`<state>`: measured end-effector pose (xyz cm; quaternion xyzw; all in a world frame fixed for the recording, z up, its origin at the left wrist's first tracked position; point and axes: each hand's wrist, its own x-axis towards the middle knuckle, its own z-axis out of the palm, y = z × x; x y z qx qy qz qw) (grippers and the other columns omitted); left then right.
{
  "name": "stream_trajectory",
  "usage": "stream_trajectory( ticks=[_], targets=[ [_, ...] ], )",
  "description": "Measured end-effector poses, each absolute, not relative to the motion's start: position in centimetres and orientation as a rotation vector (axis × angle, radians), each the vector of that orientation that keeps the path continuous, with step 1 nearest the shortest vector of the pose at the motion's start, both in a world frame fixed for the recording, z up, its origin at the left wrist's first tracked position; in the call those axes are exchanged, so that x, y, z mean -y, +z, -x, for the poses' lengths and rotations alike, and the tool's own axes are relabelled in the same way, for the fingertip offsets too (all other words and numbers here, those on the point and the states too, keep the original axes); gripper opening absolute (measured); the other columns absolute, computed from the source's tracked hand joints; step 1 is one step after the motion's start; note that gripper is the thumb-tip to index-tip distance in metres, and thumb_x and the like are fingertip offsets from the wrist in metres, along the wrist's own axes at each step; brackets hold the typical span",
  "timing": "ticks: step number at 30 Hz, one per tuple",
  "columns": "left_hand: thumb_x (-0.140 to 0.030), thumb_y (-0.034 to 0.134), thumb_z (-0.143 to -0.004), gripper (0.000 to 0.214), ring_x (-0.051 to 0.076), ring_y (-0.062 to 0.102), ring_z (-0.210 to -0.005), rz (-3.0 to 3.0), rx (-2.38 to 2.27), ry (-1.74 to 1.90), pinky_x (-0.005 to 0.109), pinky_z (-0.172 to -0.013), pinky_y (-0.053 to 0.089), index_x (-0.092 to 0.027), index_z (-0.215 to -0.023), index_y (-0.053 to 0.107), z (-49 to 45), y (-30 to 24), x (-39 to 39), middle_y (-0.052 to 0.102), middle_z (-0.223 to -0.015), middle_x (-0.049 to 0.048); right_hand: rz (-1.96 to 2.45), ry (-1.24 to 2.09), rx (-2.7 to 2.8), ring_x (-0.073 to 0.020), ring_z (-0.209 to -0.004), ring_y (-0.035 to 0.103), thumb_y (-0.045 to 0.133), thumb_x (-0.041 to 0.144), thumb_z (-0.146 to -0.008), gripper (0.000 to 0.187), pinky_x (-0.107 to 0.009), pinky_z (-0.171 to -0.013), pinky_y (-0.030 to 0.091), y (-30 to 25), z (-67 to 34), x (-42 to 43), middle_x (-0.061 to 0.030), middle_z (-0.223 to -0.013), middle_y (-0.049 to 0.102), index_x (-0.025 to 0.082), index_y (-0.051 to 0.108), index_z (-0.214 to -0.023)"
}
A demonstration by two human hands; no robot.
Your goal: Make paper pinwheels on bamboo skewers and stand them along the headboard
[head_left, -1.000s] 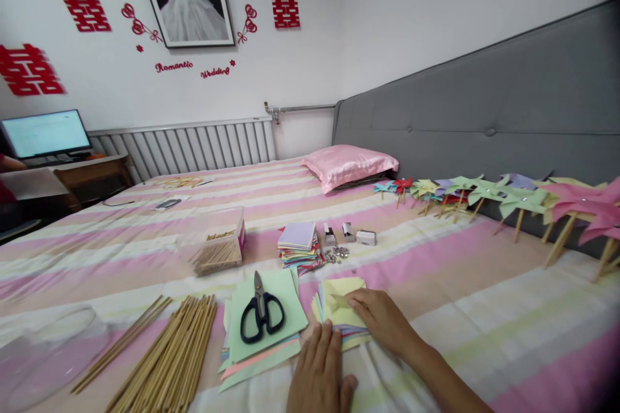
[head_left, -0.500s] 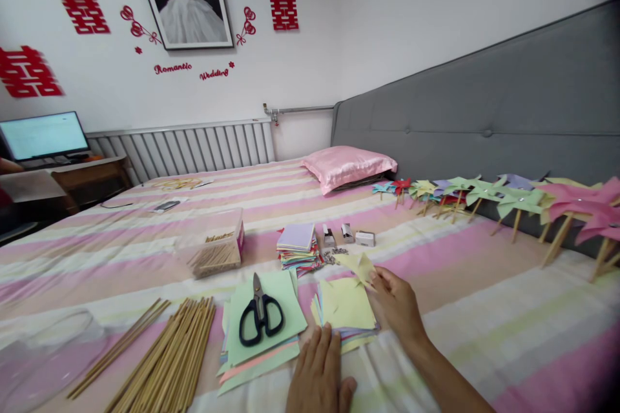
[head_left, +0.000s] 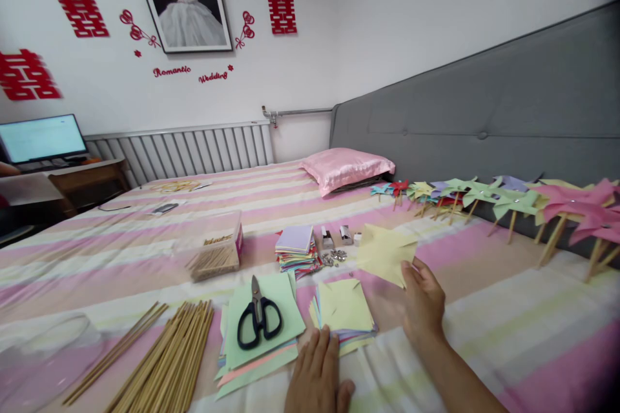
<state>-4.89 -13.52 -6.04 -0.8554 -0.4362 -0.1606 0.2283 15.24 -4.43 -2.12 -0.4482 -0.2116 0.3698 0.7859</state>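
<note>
A pale yellow square of paper (head_left: 385, 253) is held by its lower right corner in my right hand (head_left: 425, 303), the fingers closed on it above the bed. My left hand (head_left: 316, 371) lies flat with its fingers out, the tips touching the near edge of a stack of cut paper squares (head_left: 346, 304). Yellow is the top sheet of that stack, with slits running in from its corners. Left of it, black-handled scissors (head_left: 259, 317) rest on green sheets of paper (head_left: 290, 316). A pile of small metal fasteners (head_left: 334, 257) lies beyond the stack.
Wooden sticks (head_left: 169, 358) lie at the front left, near a clear plastic lid (head_left: 53, 355). A clear box (head_left: 213, 258) holds thinner sticks. Small coloured squares (head_left: 295, 248) are stacked farther back. Finished paper pinwheels (head_left: 513, 200) line the grey headboard (head_left: 508, 103). A pink pillow (head_left: 346, 168) lies behind.
My right hand has moved right, lifting the yellow paper away from the stack, and the sheet now faces me more openly. My left hand has stayed at the stack's near edge.
</note>
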Motion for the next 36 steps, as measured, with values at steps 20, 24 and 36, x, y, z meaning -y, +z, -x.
stream_trajectory(
  ticks=[20, 24, 36],
  targets=[
    [-0.043, 0.055, -0.072, 0.038, 0.031, 0.057, -0.102, 1.949, 2.226, -2.871, 0.041, -0.090, 0.041, -0.017, -0.097, 0.067, 4.8, -1.7, 14.6, 0.069, -0.102, 0.0109, 0.683, 1.688, 0.798, -0.0185, -0.067, 0.064, 0.065, 0.031, -0.071, 0.032, -0.024, -0.055, 0.046, -0.9, -10.8, 8.3, -0.0034, -0.076, 0.069, 0.017, 0.057, -0.099],
    [-0.038, 0.068, -0.062, 0.036, 0.030, 0.062, -0.092, 1.581, 2.158, -3.343, 0.038, -0.080, 0.047, -0.014, -0.089, 0.069, 4.7, -0.9, 14.5, 0.072, -0.090, 0.0112, 0.719, 1.745, 0.865, -0.0167, -0.055, 0.062, 0.066, 0.034, -0.069, 0.037, -0.024, -0.053, 0.043, -1.4, -9.4, 9.2, -0.0007, -0.063, 0.066, 0.016, 0.055, -0.100],
    [-0.026, 0.077, -0.054, 0.027, 0.025, 0.068, -0.069, 0.963, 2.584, -3.466, 0.030, -0.060, 0.052, -0.014, -0.077, 0.069, 5.6, -0.7, 14.4, 0.073, -0.061, 0.0044, 0.662, 1.835, 1.022, -0.0087, -0.046, 0.049, 0.058, 0.035, -0.075, 0.044, -0.019, -0.050, 0.035, -0.9, -8.9, 10.3, 0.0079, -0.051, 0.052, 0.020, 0.046, -0.114]
  ],
)
